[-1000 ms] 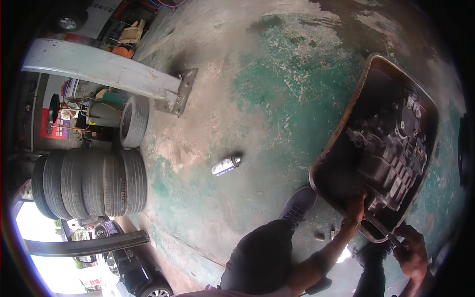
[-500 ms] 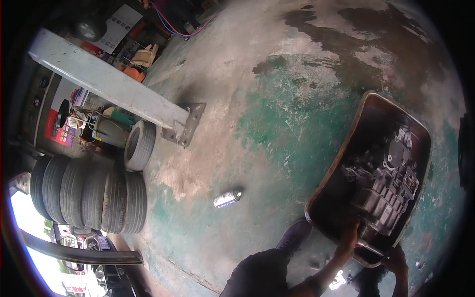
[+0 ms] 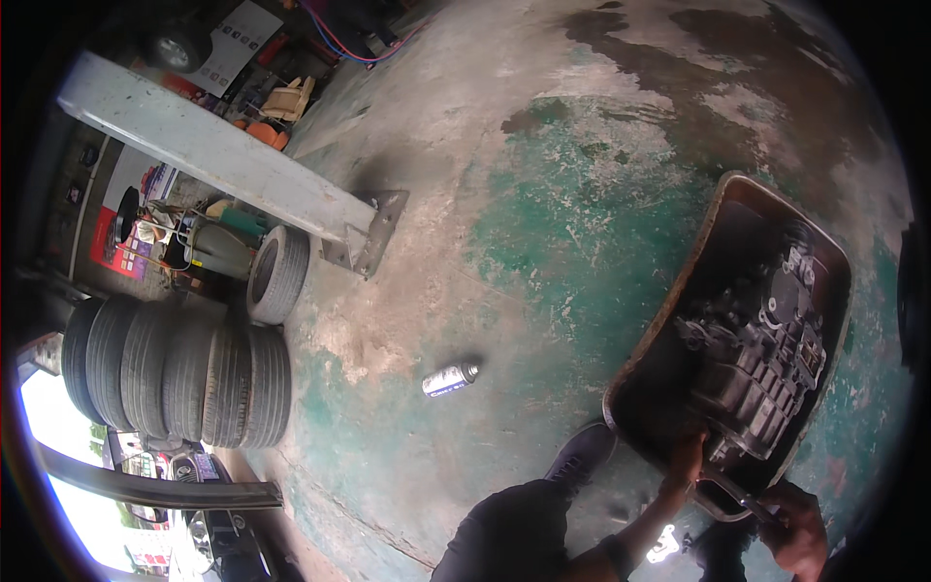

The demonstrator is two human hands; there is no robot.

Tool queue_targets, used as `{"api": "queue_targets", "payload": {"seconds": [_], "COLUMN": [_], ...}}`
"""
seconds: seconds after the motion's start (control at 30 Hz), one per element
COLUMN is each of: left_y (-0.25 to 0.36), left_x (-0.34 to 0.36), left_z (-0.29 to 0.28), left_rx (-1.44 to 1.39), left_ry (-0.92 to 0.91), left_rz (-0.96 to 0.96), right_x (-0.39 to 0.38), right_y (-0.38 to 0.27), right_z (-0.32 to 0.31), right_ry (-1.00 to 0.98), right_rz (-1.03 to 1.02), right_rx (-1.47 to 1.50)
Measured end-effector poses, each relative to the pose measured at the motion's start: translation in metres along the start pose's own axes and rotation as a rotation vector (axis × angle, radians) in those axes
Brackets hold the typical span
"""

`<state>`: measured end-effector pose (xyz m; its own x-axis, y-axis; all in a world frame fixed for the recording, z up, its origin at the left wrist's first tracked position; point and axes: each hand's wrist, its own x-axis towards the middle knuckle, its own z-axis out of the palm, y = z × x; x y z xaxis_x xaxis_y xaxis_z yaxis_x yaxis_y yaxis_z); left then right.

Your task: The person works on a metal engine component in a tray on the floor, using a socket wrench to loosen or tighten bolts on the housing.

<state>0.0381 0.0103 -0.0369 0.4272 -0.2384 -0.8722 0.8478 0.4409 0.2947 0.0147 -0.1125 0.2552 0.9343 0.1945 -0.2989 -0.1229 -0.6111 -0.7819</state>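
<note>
Compared with half a second ago, the right hand [image 3: 799, 532] has shifted nearer and farther right, just beyond the tray's near end. It is closed around the outer end of a metal bar [image 3: 732, 488], which slants across the tray's near rim. At the bar's other end is the left hand [image 3: 690, 458], reaching over the rim beside the near end of a grey metal gearbox [image 3: 747, 393]; its fingers are lost in shadow, so I cannot tell whether they grip anything. The gearbox lies inside a deep, dark tray [image 3: 652, 388] on the right of the scene, on a worn green floor [image 3: 543, 320]. Left of the tray, near its rim, is a shoe [image 3: 587, 452]; farther left a spray can [image 3: 451, 379] lies on its side. Well apart, at far left, stands a row of tyres [image 3: 208, 378].
</note>
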Motion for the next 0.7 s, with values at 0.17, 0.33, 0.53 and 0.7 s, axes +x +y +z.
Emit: {"api": "queue_targets", "payload": {"seconds": [0.17, 0.33, 0.53, 0.7], "left_y": [0.014, 0.012, 0.005, 0.001], "left_x": [-0.001, -0.017, 0.001, -0.005], "left_z": [-0.014, -0.001, -0.018, -0.01], "left_rx": [0.118, 0.182, 0.464, 0.405], "left_ry": [0.189, 0.199, 0.227, 0.287], "left_rz": [0.037, 0.13, 0.407, 0.356], "right_x": [0.006, -0.011, -0.02, -0.014], "right_y": [0.027, 0.1, 0.227, 0.206], "right_z": [0.02, 0.014, 0.091, 0.078], "right_ry": [-0.011, 0.078, -0.033, -0.285], "right_rz": [0.064, 0.157, 0.237, 0.368], "right_rx": [0.207, -0.036, -0.347, -0.418]}}
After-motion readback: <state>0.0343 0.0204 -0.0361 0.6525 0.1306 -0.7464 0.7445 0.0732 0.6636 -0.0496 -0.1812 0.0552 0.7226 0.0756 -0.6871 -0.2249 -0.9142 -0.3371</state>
